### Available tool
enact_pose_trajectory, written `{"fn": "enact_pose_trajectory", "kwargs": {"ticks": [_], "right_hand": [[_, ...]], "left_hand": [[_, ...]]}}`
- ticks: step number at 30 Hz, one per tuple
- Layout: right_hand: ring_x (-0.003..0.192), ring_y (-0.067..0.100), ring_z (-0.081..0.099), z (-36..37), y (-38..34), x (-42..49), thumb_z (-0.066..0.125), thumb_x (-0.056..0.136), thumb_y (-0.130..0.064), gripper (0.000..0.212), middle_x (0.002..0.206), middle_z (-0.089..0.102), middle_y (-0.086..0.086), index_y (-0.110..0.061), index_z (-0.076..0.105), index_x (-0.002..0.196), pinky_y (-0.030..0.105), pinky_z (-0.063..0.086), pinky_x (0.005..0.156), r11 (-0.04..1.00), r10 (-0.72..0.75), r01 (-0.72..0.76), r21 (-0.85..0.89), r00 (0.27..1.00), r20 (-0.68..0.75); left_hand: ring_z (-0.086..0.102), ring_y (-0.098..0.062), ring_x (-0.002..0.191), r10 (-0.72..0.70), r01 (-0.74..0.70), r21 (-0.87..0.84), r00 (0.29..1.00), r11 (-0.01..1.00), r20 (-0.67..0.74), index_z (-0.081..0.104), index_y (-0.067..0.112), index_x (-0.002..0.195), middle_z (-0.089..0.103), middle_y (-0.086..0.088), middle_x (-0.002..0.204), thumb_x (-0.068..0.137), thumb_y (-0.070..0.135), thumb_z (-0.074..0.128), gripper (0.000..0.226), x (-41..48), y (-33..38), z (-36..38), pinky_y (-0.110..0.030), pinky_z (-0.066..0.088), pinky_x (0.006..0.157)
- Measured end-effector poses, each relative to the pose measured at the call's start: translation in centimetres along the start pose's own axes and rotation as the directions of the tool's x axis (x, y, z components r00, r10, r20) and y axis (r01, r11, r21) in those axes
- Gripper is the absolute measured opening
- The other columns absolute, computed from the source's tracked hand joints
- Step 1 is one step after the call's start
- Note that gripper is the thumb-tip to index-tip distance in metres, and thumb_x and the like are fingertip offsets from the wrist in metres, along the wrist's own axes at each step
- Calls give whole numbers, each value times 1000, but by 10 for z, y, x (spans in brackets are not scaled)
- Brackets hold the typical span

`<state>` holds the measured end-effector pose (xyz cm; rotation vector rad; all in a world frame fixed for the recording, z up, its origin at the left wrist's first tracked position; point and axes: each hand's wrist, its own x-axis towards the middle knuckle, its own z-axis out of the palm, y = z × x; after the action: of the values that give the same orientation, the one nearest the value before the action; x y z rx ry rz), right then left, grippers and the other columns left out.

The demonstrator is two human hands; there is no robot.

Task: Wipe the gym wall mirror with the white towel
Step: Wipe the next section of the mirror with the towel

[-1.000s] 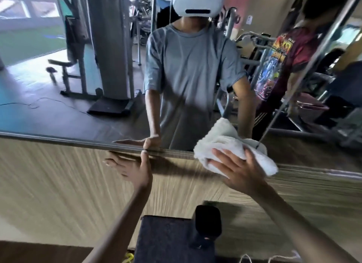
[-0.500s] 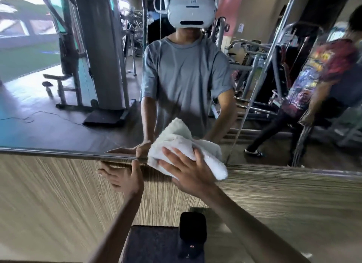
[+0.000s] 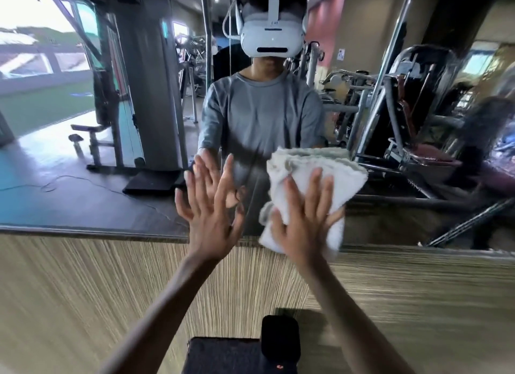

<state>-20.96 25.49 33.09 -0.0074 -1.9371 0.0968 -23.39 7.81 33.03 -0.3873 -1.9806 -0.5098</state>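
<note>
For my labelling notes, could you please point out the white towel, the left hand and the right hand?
white towel [image 3: 312,159], head view, on its upper fold.
left hand [image 3: 214,225], head view, on its back.
right hand [image 3: 301,228], head view, on its back.

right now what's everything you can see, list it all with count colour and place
white cloth towel: one, white, bunched against the mirror's lower edge, right of centre
large wall mirror: one, metal-edged glass, fills the upper half
striped wood-grain wall panel: one, beige-brown, below the mirror
dark textured block: one, black-grey, bottom centre
small black device: one, black, on the block's right end
grey machine column: one, grey, reflected at left
dark gym machines: several, black and grey, reflected at right
reflected person: one, grey shirt, white headset, mirror centre
left hand: one, fingers spread straight, against the glass left of the towel
right hand: one, straight fingers pressing the towel to the mirror
</note>
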Motion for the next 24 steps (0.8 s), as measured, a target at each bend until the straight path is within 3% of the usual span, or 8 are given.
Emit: {"fn": "enact_pose_trajectory", "kwargs": {"ticks": [2,6,9,14,17,20,22,24], "right_hand": [[153,28,12,11,-22,-10,42,91,-52,60,167,10,8,-32,39,148,59,10,111,994,-98,99,-35,995,20],[152,20,21,15,9,-33,27,98,-58,53,166,17,-3,-38,48,141,54,29,103,958,-279,282,-44,958,67],[147,22,23,2,33,-21,47,83,-55,55,161,24,1,-35,50,135,50,32,95,985,-156,157,-66,988,19],[147,36,25,4,-19,30,54,78,-50,68,158,31,19,-27,45,141,57,11,113,983,180,-181,-7,978,-102],[150,30,21,14,-32,8,46,89,-50,61,163,24,12,-31,41,147,56,23,105,998,-62,60,-33,997,-41],[152,20,20,15,1,-27,42,90,-50,55,167,17,-1,-36,46,143,52,33,99,946,-312,315,-70,948,58],[149,22,25,5,24,-27,45,83,-49,57,164,22,-1,-35,49,138,51,35,95,965,-251,255,-65,966,62],[146,27,26,-7,33,-6,47,78,-48,61,161,27,7,-30,49,136,55,33,98,995,-77,78,-60,997,20]], "left_hand": [[-21,-25,152,98,-98,7,995,995,3,16,18,158,-23,-11,165,93,40,44,73,21,-2,-3,-51,-14,120],[-15,-27,154,159,-158,40,987,987,-10,22,19,157,-6,-19,166,96,38,42,67,38,-18,0,-57,-5,119],[3,-27,155,253,-234,195,964,953,-82,33,22,155,-2,-7,168,98,38,40,60,39,-22,8,-52,0,121],[21,-32,152,292,-241,253,938,937,-186,36,24,155,14,-9,167,99,40,38,58,41,-22,20,-52,11,122],[24,-34,151,309,-260,248,932,933,-189,34,24,156,20,-12,165,96,43,39,62,40,-24,20,-52,11,122],[21,-32,152,332,-290,224,926,930,-180,35,23,155,20,-13,164,95,47,39,65,40,-27,19,-53,10,122],[22,-32,152,320,-282,204,930,937,-182,35,24,155,22,-12,164,98,42,39,61,40,-27,18,-53,10,122],[22,-32,152,305,-269,193,933,944,-190,34,24,155,26,-14,162,99,39,39,58,39,-25,17,-53,12,122]]}}
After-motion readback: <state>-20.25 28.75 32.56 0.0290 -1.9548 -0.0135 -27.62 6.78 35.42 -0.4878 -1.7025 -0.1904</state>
